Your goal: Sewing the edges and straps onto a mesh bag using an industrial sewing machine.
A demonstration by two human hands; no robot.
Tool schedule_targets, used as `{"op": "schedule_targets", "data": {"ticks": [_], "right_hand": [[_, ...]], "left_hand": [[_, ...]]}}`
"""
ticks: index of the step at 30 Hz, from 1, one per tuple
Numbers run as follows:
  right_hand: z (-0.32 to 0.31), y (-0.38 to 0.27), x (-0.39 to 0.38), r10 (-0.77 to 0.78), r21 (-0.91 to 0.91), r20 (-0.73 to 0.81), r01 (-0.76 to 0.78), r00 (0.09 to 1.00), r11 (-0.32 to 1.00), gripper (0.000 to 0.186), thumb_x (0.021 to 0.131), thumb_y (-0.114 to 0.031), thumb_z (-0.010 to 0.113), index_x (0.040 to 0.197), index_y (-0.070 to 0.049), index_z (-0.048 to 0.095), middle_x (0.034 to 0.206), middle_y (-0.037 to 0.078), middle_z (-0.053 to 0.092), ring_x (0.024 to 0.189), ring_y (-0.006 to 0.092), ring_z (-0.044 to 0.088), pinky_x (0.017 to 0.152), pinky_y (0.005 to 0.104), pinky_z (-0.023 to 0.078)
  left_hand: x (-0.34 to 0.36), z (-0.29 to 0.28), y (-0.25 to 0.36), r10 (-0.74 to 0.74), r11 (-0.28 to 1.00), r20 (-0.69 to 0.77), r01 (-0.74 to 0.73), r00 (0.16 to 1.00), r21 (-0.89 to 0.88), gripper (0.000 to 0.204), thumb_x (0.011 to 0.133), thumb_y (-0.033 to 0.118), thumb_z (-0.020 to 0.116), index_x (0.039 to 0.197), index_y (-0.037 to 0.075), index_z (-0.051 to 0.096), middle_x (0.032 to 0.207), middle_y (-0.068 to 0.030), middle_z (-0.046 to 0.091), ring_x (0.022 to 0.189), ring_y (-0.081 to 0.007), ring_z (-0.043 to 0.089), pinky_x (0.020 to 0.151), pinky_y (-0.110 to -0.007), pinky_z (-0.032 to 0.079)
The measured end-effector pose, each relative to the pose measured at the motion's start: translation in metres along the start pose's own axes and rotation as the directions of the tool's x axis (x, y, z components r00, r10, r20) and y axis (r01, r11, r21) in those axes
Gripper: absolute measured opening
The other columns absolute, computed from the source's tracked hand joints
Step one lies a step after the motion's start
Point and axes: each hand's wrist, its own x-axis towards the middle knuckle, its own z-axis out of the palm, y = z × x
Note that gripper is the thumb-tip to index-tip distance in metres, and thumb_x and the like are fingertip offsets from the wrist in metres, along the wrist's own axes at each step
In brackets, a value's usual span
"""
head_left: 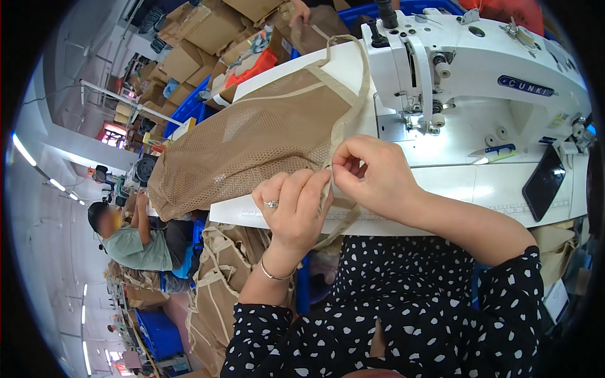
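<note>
A tan mesh bag [246, 132] with pale fabric binding spreads over the white sewing table, its bottom end hanging past the left edge. My left hand [293, 205] is closed on the bound edge near the table's front. Right beside it, my right hand [372, 173] pinches the same binding between thumb and fingertips. A loop of the pale strap [364, 69] runs up from there toward the sewing machine's head. The white sewing machine [466, 63] stands beyond my right hand, and its needle area [422, 120] is apart from the cloth.
Thread snips [495, 153], two small bobbins [496, 135] and a dark phone [543, 184] lie on the table at right. More tan mesh pieces [220, 290] hang below left. Cardboard boxes [201, 31] pile up at the back. A person [138, 236] sits working at left.
</note>
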Motion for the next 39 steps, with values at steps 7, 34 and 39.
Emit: {"op": "schedule_targets", "data": {"ticks": [7, 34, 39], "right_hand": [[-0.002, 0.004, 0.000, -0.010, 0.013, 0.021, 0.010, 1.000, 1.000, 0.010, 0.085, -0.007, 0.072, 0.089, 0.001, 0.067, 0.082, 0.007, 0.069, 0.070, 0.0140, 0.068, 0.064, 0.0271, 0.058], [-0.013, 0.006, 0.005, -0.510, -0.385, 0.032, 0.481, 0.860, 0.788, 0.017, 0.074, -0.002, 0.076, 0.087, -0.007, 0.066, 0.081, 0.005, 0.067, 0.074, 0.0229, 0.067, 0.061, 0.0333, 0.053], [-0.010, 0.000, 0.003, -0.481, -0.401, 0.027, 0.450, 0.877, 0.798, 0.017, 0.073, -0.002, 0.075, 0.085, -0.007, 0.063, 0.078, 0.005, 0.065, 0.072, 0.0226, 0.066, 0.059, 0.0336, 0.053]], "left_hand": [[0.000, 0.000, 0.000, 0.023, 0.999, -0.007, -0.023, 1.000, 0.036, 0.040, 0.069, 0.018, 0.081, 0.109, 0.014, 0.074, 0.103, 0.0023, 0.064, 0.094, -0.0193, 0.056, 0.091, -0.038, 0.037], [-0.007, -0.002, -0.002, 0.082, 0.994, -0.033, -0.079, 0.996, 0.079, 0.028, 0.075, 0.014, 0.073, 0.103, 0.016, 0.075, 0.101, 0.0045, 0.064, 0.095, -0.0165, 0.054, 0.098, -0.040, 0.039], [-0.006, -0.002, -0.001, 0.102, 0.991, -0.030, -0.099, 0.994, 0.088, 0.028, 0.076, 0.015, 0.072, 0.103, 0.016, 0.075, 0.101, 0.0045, 0.064, 0.095, -0.0163, 0.055, 0.097, -0.041, 0.039]]}}
